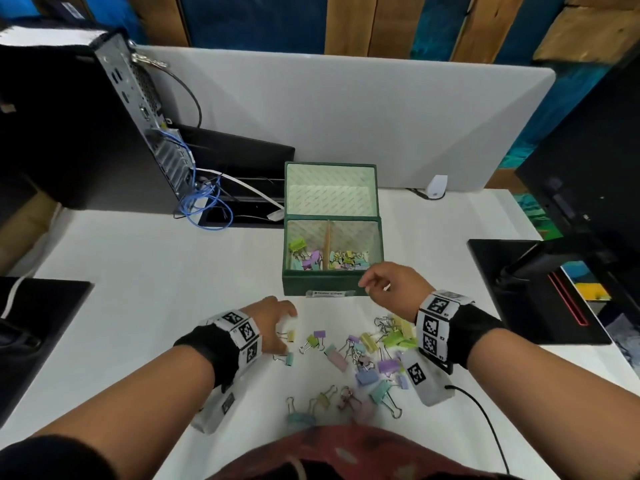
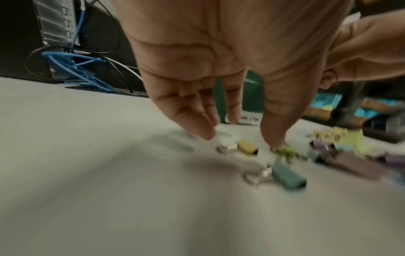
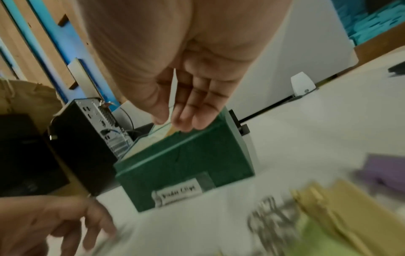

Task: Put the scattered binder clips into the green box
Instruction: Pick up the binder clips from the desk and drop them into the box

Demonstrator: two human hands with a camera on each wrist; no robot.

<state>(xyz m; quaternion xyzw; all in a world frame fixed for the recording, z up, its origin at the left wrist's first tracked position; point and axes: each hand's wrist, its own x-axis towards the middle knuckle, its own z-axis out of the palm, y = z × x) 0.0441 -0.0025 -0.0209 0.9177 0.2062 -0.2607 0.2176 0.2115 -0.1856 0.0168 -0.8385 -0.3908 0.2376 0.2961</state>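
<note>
Binder clips (image 1: 363, 355) lie scattered, handles pointing every way, at six o'clock of the green box (image 1: 320, 284); left hand (image 1: 273, 322) hovers spread-fingered above the yellow clip (image 1: 291, 336), right hand (image 1: 388, 282) relaxed, empty.

Beside the left hand's fingers (image 2: 197, 119) lie a yellow clip (image 2: 247, 147) and a teal clip (image 2: 287, 176); beyond them stands the dark green box (image 1: 322, 284), its lining pale green-striped.

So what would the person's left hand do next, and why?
Probably close the left hand on the small yellow binder clip under its spread fingers, then carry it to the open green box. Many pastel clips lie on the white table, and the right hand hangs empty by the box's front rim.
</note>
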